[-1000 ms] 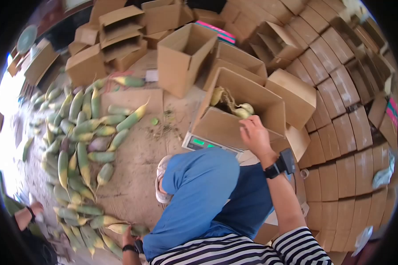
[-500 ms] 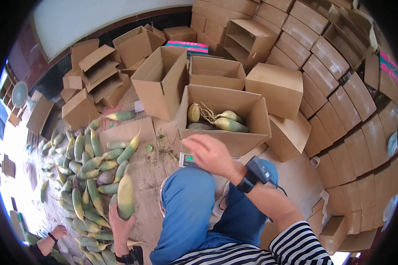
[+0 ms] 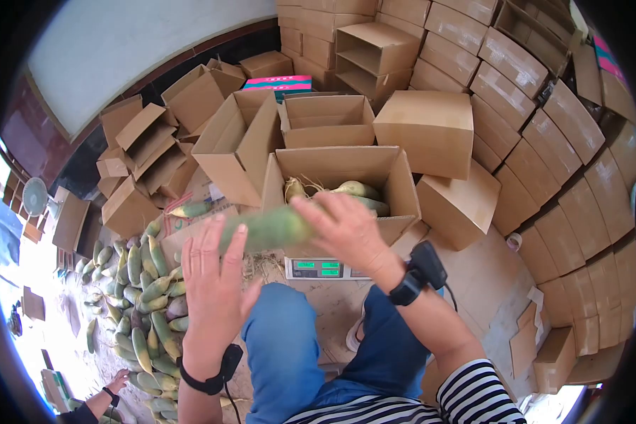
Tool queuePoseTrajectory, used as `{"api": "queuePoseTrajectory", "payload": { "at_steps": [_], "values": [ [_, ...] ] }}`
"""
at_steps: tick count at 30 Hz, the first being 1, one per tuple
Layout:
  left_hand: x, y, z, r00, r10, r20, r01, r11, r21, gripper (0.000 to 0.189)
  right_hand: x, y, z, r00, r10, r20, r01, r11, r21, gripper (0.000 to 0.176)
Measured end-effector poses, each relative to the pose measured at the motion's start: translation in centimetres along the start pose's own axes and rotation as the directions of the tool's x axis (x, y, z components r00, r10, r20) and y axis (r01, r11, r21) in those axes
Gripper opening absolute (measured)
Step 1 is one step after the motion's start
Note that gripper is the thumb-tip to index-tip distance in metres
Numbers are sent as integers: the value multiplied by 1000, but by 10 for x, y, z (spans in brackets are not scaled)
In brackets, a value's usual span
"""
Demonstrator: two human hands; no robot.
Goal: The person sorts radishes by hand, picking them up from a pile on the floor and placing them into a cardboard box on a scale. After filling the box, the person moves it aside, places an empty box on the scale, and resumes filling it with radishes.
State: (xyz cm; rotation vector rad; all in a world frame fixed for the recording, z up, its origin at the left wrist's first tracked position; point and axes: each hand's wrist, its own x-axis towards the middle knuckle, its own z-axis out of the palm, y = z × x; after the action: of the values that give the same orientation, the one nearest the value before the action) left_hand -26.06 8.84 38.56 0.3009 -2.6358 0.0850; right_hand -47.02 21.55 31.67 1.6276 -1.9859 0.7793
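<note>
A green radish point(image 3: 265, 230), blurred by motion, is level in the air in front of an open cardboard box point(image 3: 381, 232). My right hand point(image 3: 346, 230) has its fingers wrapped over the radish's right end. At the other end my left hand point(image 3: 215, 290) has its fingers stretched out and apart, overlapping the radish; whether it touches is unclear. Inside the box lie several radishes point(image 3: 357, 189). The box stands on a scale point(image 3: 314, 268) with lit green displays.
A large pile of radishes point(image 3: 145, 304) covers the floor at the left. Beside it, at the lower left, is another person's hand point(image 3: 118, 381). Open cartons point(image 3: 240, 152) stand behind the box, and stacked cartons point(image 3: 537, 141) line the right side.
My left hand has risen from the pile to the front of the box, and the radish it held is now between both hands. My right hand has closed on the radish. The view has shifted.
</note>
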Motion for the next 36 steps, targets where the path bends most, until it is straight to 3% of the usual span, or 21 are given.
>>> {"api": "queuePoseTrajectory", "payload": {
  "at_steps": [2, 3, 5, 6, 7, 9, 11, 12, 14, 15, 17, 18, 21, 24, 26, 27, 28, 31, 36],
  "values": [
    [-9, 6, -13, 987, -156, 50, 163, 961, -223, 74, -1, 19, -10, 991, 133, 19, -132, 990, -56, 79],
    [-18, 5, -13, 986, -157, 48, 164, 962, -218, 74, -2, 30, -15, 980, 195, 46, -190, 977, -97, 78],
    [-45, -1, -4, 955, -41, 292, 143, 931, -335, 69, -8, 54, -21, 958, 257, 130, -229, 953, -198, 76],
    [-56, -3, 6, 941, 5, 339, 134, 914, -383, 62, -8, 63, -21, 958, 255, 130, -227, 953, -199, 76],
    [-62, -3, 10, 941, 5, 338, 133, 913, -384, 62, -8, 73, -21, 938, 266, 222, -210, 946, -246, 75],
    [-69, -1, 14, 953, -71, 294, 124, 978, -167, 56, -4, 86, -14, 907, 284, 311, -194, 937, -290, 74],
    [-71, -10, 13, 950, -88, 298, 151, 970, -192, 54, 4, 92, 3, 733, 389, 557, -212, 910, -356, 68],
    [-71, -14, 12, 950, -108, 294, 176, 961, -215, 52, 3, 95, 13, 738, 384, 555, -213, 913, -349, 68],
    [-72, -15, 9, 956, -107, 273, 165, 966, -199, 52, -1, 104, 42, 605, 386, 696, -308, 920, -243, 59],
    [-73, -15, 8, 962, -100, 254, 152, 969, -197, 51, -12, 117, 62, 607, 380, 698, -308, 922, -235, 59],
    [-74, -15, 8, 964, -104, 246, 157, 966, -205, 51, -34, 145, 93, 540, 297, 787, -425, 904, -49, 50],
    [-74, -15, 8, 967, -106, 231, 158, 963, -219, 51, -27, 139, 83, 521, 303, 798, -450, 892, -45, 43],
    [-74, -16, 9, 961, -117, 251, 176, 957, -231, 50, -21, 128, 73, 602, 389, 697, -471, 878, -83, 37],
    [-74, -18, 13, 959, -111, 260, 172, 959, -226, 49, -27, 125, 68, 825, 364, 432, -350, 930, -115, 28],
    [-76, -21, 18, 958, -108, 265, 172, 957, -235, 49, -18, 114, 47, 910, 325, 259, -342, 939, 25, 27],
    [-77, -22, 19, 963, -105, 249, 167, 956, -240, 49, -12, 104, 31, 914, 342, 219, -367, 926, 89, 28],
    [-78, -23, 21, 963, -101, 248, 162, 957, -239, 50, -12, 100, 23, 951, 278, 136, -296, 946, 134, 27],
    [-79, -25, 23, 952, -141, 271, 215, 940, -265, 50, -14, 68, -17, 942, 316, 112, -333, 918, 213, 25],
    [-80, -31, 26, 958, -138, 251, 207, 939, -274, 49, -45, 66, -24, 898, 356, 258, -414, 881, 226, 20]
  ]
}}
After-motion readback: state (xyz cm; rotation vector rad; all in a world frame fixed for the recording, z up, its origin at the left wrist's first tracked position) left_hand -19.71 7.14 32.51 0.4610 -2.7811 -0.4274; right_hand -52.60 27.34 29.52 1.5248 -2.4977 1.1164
